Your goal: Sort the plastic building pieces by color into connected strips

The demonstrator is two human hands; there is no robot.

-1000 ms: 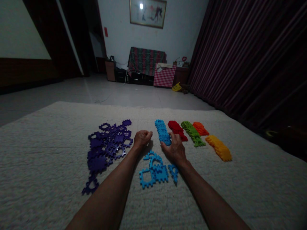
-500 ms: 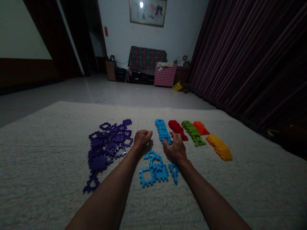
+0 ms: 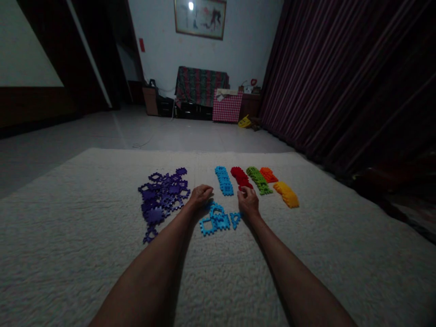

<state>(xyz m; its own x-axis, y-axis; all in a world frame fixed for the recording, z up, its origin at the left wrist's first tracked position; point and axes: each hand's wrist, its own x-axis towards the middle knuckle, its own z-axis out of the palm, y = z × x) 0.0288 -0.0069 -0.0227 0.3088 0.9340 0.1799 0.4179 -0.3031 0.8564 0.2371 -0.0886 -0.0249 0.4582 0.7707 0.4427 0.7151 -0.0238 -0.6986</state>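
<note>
The far edge of our pale quilted cover (image 3: pixel 340 236) runs beyond all the pieces, with tiled floor (image 3: pixel 184 134) past it; the right edge slants away beneath the purple curtain (image 3: pixel 327 72). The cover spreads wide on both sides of our forearms. Our left hand (image 3: pixel 201 194) is between the purple pile (image 3: pixel 155 214) and the blue row (image 3: pixel 224 180), just above the loose blue pieces (image 3: pixel 223 222). Our right hand (image 3: pixel 248 200) is by the near end of the red row (image 3: pixel 240 177), near the blue triangle (image 3: pixel 234 223). Fingers curl inward on both; in this dim light we cannot tell whether they grip anything. Green (image 3: pixel 259 180), orange (image 3: pixel 268 174) and yellow (image 3: pixel 286 194) rows lie farther right. A red strip (image 3: pixel 141 45) on the wall is too small to read.
</note>
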